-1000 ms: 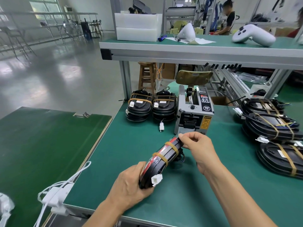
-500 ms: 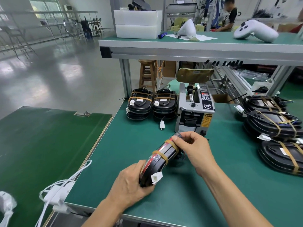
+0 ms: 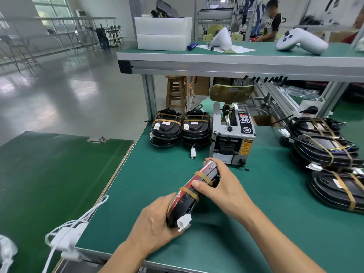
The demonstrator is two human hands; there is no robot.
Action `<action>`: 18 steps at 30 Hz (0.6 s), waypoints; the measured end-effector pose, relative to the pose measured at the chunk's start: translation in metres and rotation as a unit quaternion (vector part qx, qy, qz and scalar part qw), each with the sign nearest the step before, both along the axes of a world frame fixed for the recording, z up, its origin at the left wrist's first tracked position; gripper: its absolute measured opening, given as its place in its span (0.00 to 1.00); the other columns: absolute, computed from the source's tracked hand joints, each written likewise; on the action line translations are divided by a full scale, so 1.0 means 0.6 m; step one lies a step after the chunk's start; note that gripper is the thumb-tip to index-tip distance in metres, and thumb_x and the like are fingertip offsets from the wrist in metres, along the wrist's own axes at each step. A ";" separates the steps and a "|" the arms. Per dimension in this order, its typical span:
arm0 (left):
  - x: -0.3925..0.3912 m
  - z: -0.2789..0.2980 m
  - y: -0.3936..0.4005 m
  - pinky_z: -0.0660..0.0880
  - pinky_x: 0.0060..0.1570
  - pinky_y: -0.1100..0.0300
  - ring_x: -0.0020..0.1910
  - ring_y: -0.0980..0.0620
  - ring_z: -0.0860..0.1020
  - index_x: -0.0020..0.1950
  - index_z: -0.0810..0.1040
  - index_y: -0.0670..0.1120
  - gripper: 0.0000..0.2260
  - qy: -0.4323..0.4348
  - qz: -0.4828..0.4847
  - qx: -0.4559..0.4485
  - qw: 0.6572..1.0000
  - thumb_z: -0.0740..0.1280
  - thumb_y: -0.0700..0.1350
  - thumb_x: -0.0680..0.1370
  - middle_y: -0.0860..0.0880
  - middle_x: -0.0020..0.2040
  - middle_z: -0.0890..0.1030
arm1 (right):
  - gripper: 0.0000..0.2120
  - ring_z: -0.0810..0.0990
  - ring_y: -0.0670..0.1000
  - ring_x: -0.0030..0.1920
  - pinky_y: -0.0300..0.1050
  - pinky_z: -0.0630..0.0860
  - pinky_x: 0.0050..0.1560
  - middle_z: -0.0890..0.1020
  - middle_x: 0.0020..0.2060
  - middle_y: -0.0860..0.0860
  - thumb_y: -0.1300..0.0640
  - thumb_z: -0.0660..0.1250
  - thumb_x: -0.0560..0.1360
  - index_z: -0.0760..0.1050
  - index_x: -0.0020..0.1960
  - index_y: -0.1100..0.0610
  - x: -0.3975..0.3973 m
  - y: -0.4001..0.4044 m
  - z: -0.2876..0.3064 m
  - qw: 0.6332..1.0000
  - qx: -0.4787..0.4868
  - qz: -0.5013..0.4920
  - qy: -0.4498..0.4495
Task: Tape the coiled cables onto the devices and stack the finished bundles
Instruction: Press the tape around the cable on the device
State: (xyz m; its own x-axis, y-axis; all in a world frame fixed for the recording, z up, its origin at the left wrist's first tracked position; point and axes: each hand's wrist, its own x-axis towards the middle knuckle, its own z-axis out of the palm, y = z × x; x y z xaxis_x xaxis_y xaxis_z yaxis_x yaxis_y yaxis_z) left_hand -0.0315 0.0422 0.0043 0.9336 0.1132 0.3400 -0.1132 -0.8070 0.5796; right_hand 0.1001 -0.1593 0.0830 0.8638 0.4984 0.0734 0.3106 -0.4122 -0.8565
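Room: a factory hall with a glossy grey floor and windows far left; a raised shelf point(image 3: 236, 56) with a green top runs across the far side of the bench.
Desk: the desk point(image 3: 256, 223) has a matte green mat with a metal edge; a second, darker green surface lies to the left.
Finished bundles: two short stacks point(image 3: 180, 128) of black, rounded plastic devices stand at the far side, each crossed by brown tape; larger taped ones with coiled black cables point(image 3: 325, 146) are piled on the right.
Tape dispenser: a grey metal box point(image 3: 232, 138) just right of the two stacks, with a yellow warning sticker; its writing is too small to read.
Device in hand: a black, oval bundle point(image 3: 192, 191) with a red band and two brown tape strips, held on edge above the near desk.
Left hand: the left hand point(image 3: 155, 225) grips its near end, beside a white connector point(image 3: 184, 221).
Right hand: the right hand point(image 3: 222, 189) wraps its far end, thumb seemingly pressing near a tape strip.
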 end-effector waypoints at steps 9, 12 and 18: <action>-0.013 0.016 0.007 0.71 0.74 0.58 0.78 0.62 0.70 0.88 0.54 0.54 0.51 0.040 -0.060 -0.080 0.994 0.66 0.78 0.72 0.62 0.82 0.68 | 0.40 0.70 0.47 0.70 0.59 0.63 0.78 0.72 0.68 0.40 0.35 0.73 0.70 0.66 0.75 0.49 -0.035 0.023 0.031 0.972 -0.043 0.009 -0.231; -0.018 0.019 0.004 0.78 0.65 0.55 0.67 0.58 0.81 0.84 0.63 0.53 0.45 0.022 -0.034 -0.108 0.993 0.65 0.77 0.74 0.60 0.72 0.79 | 0.41 0.68 0.51 0.77 0.62 0.54 0.81 0.72 0.72 0.46 0.35 0.74 0.70 0.67 0.76 0.51 -0.071 0.040 0.030 0.943 -0.085 0.007 -0.323; -0.019 0.013 0.000 0.81 0.45 0.54 0.41 0.55 0.82 0.62 0.73 0.59 0.16 -0.011 0.017 -0.109 0.994 0.69 0.60 0.76 0.61 0.43 0.83 | 0.21 0.75 0.44 0.71 0.40 0.64 0.75 0.79 0.66 0.38 0.43 0.71 0.77 0.77 0.69 0.44 -0.056 0.025 0.042 0.968 0.128 0.009 -0.214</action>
